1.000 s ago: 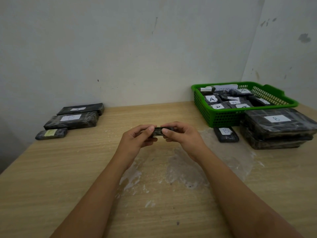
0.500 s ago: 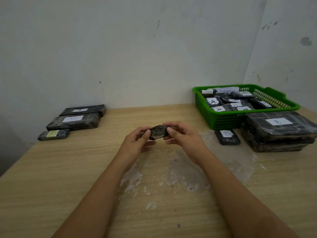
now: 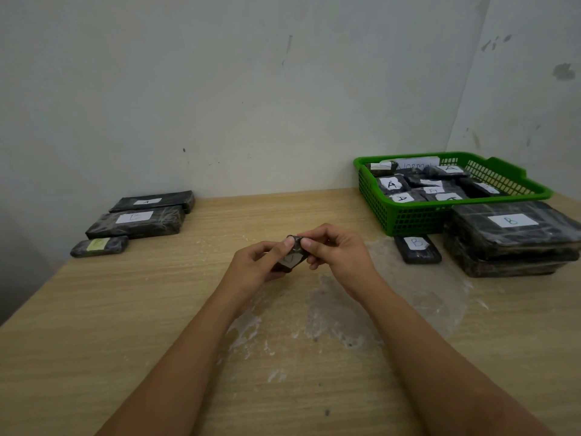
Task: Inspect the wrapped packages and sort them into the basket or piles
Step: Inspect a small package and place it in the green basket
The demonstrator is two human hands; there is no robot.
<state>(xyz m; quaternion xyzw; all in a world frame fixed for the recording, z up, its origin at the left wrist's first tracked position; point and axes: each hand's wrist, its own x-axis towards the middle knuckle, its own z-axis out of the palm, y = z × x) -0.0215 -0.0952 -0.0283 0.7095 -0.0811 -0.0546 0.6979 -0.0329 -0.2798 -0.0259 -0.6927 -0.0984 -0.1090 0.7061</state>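
Both hands held one small dark wrapped package [image 3: 292, 256] above the middle of the desk [image 3: 94, 325], the left hand [image 3: 254, 265] and right hand [image 3: 336, 253] each pinching it between thumb and curled fingers. The green basket [image 3: 408, 220] of labelled packages stood at the far right, a stack marked B [image 3: 512, 237] just beside it, and three wrapped packages [image 3: 138, 220] lay far left.

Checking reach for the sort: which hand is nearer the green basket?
Right. The right hand sits mid-table, nearer the green basket at the back right; the left hand is farther left. Both grip the small wrapped package.
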